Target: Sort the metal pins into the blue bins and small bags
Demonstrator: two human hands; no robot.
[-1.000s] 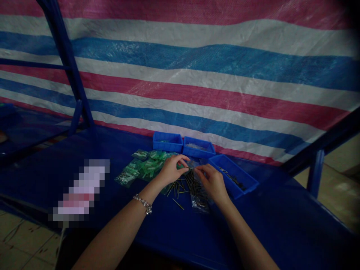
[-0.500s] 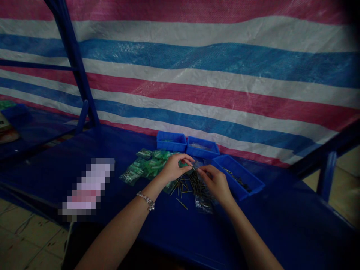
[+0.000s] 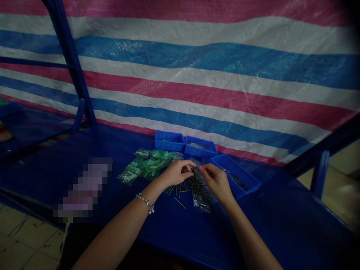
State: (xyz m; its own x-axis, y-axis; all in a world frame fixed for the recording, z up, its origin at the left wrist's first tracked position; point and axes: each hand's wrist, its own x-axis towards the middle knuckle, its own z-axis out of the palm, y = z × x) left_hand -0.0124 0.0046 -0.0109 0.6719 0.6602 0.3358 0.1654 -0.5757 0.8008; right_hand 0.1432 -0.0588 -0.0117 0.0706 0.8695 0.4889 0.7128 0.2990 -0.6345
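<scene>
Head view: what I get most of from here is a striped sheet [image 3: 180, 82] hung behind a long blue worktop [image 3: 165, 232], with a blue post [image 3: 66, 41] leaning in on the left. At the back of the worktop I count three blue trays: the largest [image 3: 249, 190], off to the right and set at a slant, holds dark slim pieces; the other two, the middle one [image 3: 198, 151] and the left one [image 3: 168, 145], sit side by side. Green packets [image 3: 153, 163] spread out beyond the left forearm.

The left hand [image 3: 177, 173] and right hand [image 3: 218, 183] meet tip to tip over the middle. The left fingers curl round towards the thumb; the right thumb and forefinger come close together. I can't tell what, if anything, they pinch: it is too small and dark.

The rods [image 3: 197, 183] lie on the near side of those fingertips, between the hands. Their axes cross in several directions, the left ones fanning out beneath the left hand. A clear bag [image 3: 201, 202] lies at the pile's near end, closer to the right hand. Smallest, one loose rod [image 3: 180, 203] lies apart, nearer the left hand, its long axis slanting from far left to near right.
</scene>
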